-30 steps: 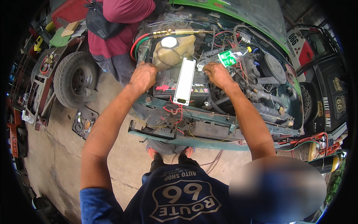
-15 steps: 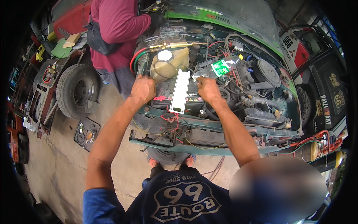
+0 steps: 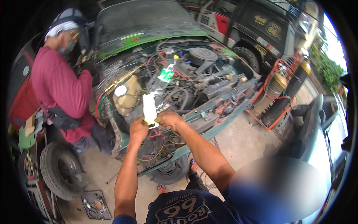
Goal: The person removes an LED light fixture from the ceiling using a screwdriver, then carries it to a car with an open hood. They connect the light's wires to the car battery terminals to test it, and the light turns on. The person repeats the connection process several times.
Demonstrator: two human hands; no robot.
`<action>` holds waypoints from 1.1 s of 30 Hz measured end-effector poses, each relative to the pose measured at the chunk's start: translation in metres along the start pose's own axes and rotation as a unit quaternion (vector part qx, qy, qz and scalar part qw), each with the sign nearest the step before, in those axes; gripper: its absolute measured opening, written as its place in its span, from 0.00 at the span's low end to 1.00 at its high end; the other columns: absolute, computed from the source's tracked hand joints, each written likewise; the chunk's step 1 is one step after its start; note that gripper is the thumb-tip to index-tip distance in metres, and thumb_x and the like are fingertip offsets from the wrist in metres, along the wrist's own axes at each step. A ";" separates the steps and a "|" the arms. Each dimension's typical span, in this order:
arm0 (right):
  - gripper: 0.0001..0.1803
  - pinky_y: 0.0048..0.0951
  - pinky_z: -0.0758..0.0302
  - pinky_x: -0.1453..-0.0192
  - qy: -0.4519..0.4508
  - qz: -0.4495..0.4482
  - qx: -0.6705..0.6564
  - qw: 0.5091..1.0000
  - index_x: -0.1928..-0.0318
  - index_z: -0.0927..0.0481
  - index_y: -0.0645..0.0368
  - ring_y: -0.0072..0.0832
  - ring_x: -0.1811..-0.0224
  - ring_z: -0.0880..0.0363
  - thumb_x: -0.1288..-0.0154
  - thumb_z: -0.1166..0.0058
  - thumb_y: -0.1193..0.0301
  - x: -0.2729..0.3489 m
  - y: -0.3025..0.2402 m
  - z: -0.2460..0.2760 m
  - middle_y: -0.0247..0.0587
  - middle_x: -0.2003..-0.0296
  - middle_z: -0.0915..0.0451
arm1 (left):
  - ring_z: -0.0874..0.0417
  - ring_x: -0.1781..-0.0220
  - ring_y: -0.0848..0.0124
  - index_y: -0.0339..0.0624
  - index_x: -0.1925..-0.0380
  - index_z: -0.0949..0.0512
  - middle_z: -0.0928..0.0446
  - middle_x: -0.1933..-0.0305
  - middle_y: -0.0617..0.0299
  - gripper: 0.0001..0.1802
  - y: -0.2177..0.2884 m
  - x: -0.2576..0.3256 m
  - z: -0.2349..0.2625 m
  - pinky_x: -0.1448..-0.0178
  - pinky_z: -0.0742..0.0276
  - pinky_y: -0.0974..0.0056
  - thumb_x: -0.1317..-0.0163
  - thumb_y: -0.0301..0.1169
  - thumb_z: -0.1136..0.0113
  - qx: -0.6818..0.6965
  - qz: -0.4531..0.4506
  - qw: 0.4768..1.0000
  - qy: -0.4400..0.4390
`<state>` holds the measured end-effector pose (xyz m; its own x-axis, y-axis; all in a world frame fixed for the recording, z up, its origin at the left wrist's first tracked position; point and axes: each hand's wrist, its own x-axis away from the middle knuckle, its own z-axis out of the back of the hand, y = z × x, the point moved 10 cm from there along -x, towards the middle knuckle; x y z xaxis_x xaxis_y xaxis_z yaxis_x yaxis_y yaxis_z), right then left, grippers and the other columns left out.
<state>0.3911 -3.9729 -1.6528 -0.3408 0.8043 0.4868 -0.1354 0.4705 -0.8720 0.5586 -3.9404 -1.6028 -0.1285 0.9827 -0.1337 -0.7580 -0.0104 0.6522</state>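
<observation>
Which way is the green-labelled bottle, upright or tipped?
Tipped: the bottle lies on its side over the engine, yellow cap at the far end.

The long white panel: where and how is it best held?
I'd pinch the white panel by both long edges near its closer end, one from each side: it looks flat and narrow, and the left hand and right hand are at either side of that end.
</observation>
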 end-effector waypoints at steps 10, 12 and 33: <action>0.09 0.21 0.44 0.81 0.048 0.312 -0.091 0.945 0.56 0.19 0.60 0.11 0.82 0.39 0.29 0.37 0.67 0.326 0.032 0.035 0.22 0.76 0.28 | 0.22 0.65 0.70 0.33 0.47 0.20 0.20 0.66 0.58 0.16 0.050 0.100 0.086 0.57 0.24 0.62 0.26 0.34 0.39 0.076 -0.148 0.983 0.075; 0.10 0.21 0.46 0.80 0.069 0.352 -0.170 0.918 0.55 0.21 0.60 0.11 0.81 0.40 0.26 0.39 0.66 0.397 0.065 0.054 0.23 0.76 0.28 | 0.14 0.57 0.52 0.32 0.31 0.30 0.16 0.52 0.43 0.33 0.071 0.118 0.091 0.50 0.16 0.56 0.28 0.42 0.37 0.005 -0.157 0.981 0.110; 0.03 0.21 0.48 0.83 0.708 0.374 -0.330 0.499 0.57 0.23 0.57 0.11 0.88 0.46 0.27 0.43 0.73 1.012 0.463 0.071 0.23 0.81 0.33 | 0.15 0.41 0.60 0.37 0.30 0.29 0.18 0.40 0.47 0.30 0.217 0.848 -0.331 0.43 0.16 0.59 0.30 0.34 0.35 -0.031 -0.329 0.435 -0.837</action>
<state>-0.0829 -2.9666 -1.5677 0.9972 0.0742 -0.0067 0.0325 -0.5133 -0.8576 0.0733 -3.1711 -1.8218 0.7364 -0.4669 0.4896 -0.3009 0.4222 0.8551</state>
